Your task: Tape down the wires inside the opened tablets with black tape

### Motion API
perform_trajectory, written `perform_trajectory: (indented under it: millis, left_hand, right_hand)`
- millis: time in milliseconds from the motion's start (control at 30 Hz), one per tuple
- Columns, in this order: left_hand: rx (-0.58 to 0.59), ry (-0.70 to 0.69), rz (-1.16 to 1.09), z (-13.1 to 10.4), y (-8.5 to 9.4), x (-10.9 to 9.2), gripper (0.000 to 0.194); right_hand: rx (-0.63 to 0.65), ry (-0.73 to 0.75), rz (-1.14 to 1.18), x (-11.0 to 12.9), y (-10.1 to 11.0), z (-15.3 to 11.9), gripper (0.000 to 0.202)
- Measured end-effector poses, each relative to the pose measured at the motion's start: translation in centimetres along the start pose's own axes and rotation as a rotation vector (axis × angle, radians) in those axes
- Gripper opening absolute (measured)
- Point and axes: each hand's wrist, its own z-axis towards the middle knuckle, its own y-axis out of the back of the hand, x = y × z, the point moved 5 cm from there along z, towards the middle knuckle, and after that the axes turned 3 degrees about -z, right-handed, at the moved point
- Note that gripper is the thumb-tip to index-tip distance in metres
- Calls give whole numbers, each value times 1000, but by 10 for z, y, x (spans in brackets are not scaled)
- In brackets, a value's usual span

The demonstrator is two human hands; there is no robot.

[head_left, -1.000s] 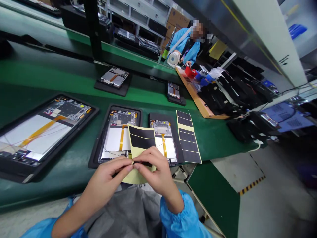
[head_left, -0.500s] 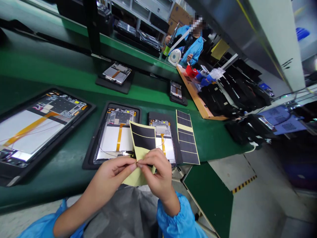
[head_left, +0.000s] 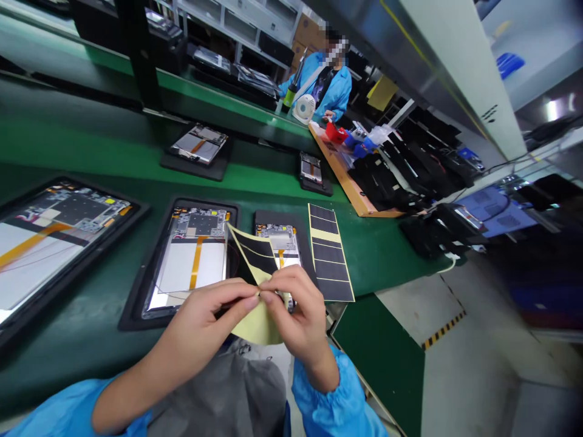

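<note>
A yellow backing sheet with black stickers [head_left: 257, 250] is pinched between both hands near the table's front edge. My left hand [head_left: 209, 321] has thumb and forefinger pressed together at the sheet's edge. Fingertips of my right hand [head_left: 296, 309] meet them from the other side, closed on the same sheet. Behind the hands lie an opened tablet [head_left: 214, 255] in a black tray and a smaller opened device [head_left: 291, 237] on a black pad, partly covered by the sheet and my right hand. A second sticker sheet [head_left: 330, 255] lies flat to their right.
A large opened tablet [head_left: 59, 230] lies at the left. Two more devices [head_left: 200, 144] [head_left: 311, 170] rest farther back on the green table [head_left: 378, 255]. A wooden board [head_left: 341, 176] holds black parts and small bins. Beyond stands a person [head_left: 332, 85] in blue beside a white fan.
The view has shifted, so the table items appear farther left. The held sheet is bent more between my hands, and both hands keep their pinch.
</note>
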Motion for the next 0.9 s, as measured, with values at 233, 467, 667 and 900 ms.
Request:
perform_trajectory:
  millis: [233, 467, 667, 900]
  left_hand:
    - [96, -25, -76, 33, -31, -32, 24]
    - [187, -24, -98, 88, -67, -66, 45]
    - [133, 24, -183, 103, -82, -49, 44]
    - [159, 41, -197, 110, -77, -32, 44]
  right_hand:
    - [-320, 147, -213, 3, 35, -1, 24]
    - [-466, 314, -467, -4, 73, 12, 32]
    - [-456, 302, -487, -20, 79, 16, 25]
    - [-322, 253, -404, -39, 71, 15, 20]
